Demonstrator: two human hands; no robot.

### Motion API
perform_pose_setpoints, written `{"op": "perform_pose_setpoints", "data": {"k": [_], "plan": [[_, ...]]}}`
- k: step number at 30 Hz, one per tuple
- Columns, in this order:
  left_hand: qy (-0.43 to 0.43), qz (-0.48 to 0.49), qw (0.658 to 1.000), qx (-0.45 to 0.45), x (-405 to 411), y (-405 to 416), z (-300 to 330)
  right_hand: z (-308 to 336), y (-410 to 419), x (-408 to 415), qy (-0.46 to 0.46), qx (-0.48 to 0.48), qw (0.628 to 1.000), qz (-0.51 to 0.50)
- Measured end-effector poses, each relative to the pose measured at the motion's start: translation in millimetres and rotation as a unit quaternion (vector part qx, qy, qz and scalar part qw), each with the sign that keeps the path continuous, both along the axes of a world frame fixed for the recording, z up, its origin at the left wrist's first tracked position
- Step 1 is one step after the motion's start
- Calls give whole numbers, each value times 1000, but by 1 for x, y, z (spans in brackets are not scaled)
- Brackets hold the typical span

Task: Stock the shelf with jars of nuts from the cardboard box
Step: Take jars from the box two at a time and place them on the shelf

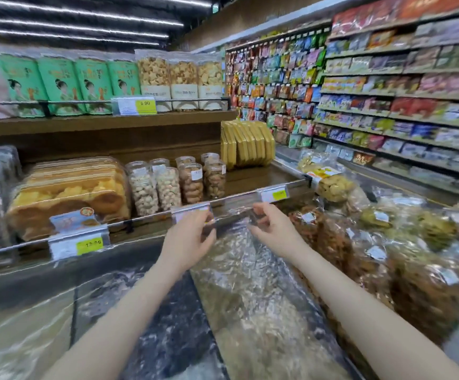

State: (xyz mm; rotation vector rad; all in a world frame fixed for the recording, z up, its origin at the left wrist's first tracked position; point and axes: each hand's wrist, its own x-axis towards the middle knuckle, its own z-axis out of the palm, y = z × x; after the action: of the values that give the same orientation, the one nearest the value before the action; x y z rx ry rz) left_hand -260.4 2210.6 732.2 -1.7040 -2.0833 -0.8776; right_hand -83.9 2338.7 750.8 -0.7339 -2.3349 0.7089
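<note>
Already, a cluster of clear plastic jars of pale and brown nuts [177, 182] stands upright on the wooden lower shelf [253, 176], behind its metal rail with price tags [239, 200]; bare shelf remains to the right of them, so stocking looks part done, with room for more. No cardboard box is visible, so the count left cannot be judged. Both forearms reach forward over a bin of clear bags of nuts and seeds [250, 283] below the shelf. Left hand [192, 237]: fingers curled, grip closed on a small, partly hidden dark thing at the rail, possibly a jar; cannot tell. Right hand [271, 227]: fingers bent, pinching the same blurred item or a film edge; contact unclear.
</note>
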Motion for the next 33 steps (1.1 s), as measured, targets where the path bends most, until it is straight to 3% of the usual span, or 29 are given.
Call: {"op": "perform_pose_setpoints", "data": {"k": [8, 19, 25, 33], "plan": [[-15, -200, 975, -95, 113, -40, -67, -77, -112, 143, -43, -67, 986, -148], [29, -453, 875, -167, 316, -57, -130, -131, -209, 356, -96, -172, 927, -319], [91, -521, 827, -194, 465, -19, -132, -145, -232, 497, -100, -216, 874, -424], [33, -558, 810, -178, 677, 23, -117, -126, -236, 682, -87, -218, 816, -528]]}}
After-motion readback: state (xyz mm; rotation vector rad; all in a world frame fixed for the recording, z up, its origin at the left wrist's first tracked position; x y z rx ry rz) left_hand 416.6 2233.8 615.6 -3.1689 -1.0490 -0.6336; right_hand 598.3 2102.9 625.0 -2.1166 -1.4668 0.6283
